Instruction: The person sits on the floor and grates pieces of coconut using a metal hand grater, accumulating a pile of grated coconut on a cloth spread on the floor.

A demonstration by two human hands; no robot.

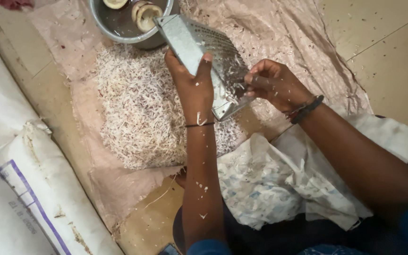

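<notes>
My left hand [192, 80] grips a flat metal grater [199, 40] by its left edge, holding it tilted over a pile of white and pinkish shreds [140, 108]. My right hand [272, 82] is closed with its fingertips pressed against the grater's perforated face near the lower end; whatever piece it holds is hidden by the fingers. Shreds cling to my left wrist and forearm. A thin dark band sits on each wrist.
A steel bowl [119, 26] with cut pale rounds stands at the top, behind the grater. The pile lies on a pinkish woven sheet [289, 28] spread on the floor. White sacks [20, 189] lie along the left. A crumpled white cloth [260, 184] covers my lap.
</notes>
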